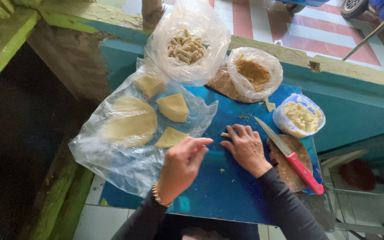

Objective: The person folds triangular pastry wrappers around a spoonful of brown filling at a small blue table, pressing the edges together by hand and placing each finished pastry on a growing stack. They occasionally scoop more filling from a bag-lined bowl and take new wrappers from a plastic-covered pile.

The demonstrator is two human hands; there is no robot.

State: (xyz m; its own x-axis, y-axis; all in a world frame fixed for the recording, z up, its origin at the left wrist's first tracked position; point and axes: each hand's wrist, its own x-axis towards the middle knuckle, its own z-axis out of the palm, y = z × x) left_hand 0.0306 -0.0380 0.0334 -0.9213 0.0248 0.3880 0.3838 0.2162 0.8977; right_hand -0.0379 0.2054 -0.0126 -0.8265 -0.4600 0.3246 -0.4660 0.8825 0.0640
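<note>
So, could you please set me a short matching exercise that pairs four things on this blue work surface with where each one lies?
Things:
1. knife
2. bag of rolled sticks
3. round flat dough sheet
4. tub of crumbly filling

Places:
A. on the clear plastic at the left
B. at the back, near the wall edge
C. on the brown board at the right
D. just behind the knife tip, at the right

Pairs: 1-C, 2-B, 3-A, 4-D

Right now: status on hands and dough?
Right hand flat on a small dough roll. Left hand hovers, empty. Knife lies beside the right hand, apart.
</note>
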